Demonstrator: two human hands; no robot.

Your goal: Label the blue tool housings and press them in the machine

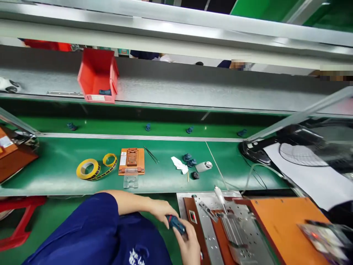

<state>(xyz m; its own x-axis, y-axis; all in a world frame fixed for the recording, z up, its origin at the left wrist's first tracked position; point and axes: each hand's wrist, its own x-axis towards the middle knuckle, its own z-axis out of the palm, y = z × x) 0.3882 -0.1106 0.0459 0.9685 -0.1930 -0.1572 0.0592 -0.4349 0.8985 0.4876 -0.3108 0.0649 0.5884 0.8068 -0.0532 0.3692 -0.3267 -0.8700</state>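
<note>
Close in front of my navy shirt, a dark blue handheld part (176,223) with a red band is held between both hands. My left hand (162,212) has its fingers closed around the banded end. My right hand (189,241) grips the other end with thumb and fingers. What the part is exactly, I cannot tell. To the right of my hands stands a metal clamp fixture (234,228) with a white-handled lever (220,195). Beyond them on the green bench (162,176) lie several small dark blue parts (191,162), a white cloth (179,165) and a white-and-grey bottle (204,166).
An orange jig (138,156), tweezers (151,155) and a yellow tape roll (87,169) lie on the left of the bench. A red bin (97,75) sits on the shelf above. At right are a black stand (255,152) and an orange plate (286,221).
</note>
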